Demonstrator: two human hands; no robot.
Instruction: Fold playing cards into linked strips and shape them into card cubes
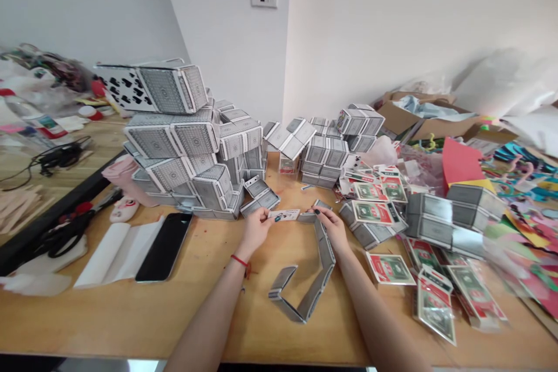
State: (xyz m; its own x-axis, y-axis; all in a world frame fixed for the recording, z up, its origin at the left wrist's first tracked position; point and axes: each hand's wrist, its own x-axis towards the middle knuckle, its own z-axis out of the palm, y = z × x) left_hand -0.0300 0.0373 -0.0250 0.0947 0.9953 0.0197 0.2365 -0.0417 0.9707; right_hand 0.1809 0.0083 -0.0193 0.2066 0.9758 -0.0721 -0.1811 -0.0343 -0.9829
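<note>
My left hand [257,226] pinches the left end of a single playing card [284,215] lying face up. My right hand [329,222] pinches the upper end of a zigzag chain of joined grey-backed cards [311,279] that stands on edge on the wooden table [174,314]. The card and the chain's end meet between my two hands. A red string is tied around my left wrist.
A tall stack of card-built boxes [174,139] rises behind at the left, with smaller ones [326,151] in the middle and at the right [449,215]. Red-green card packs [392,267] lie scattered right. A black phone [164,247], folded white paper [113,253] and scissors [70,229] lie left.
</note>
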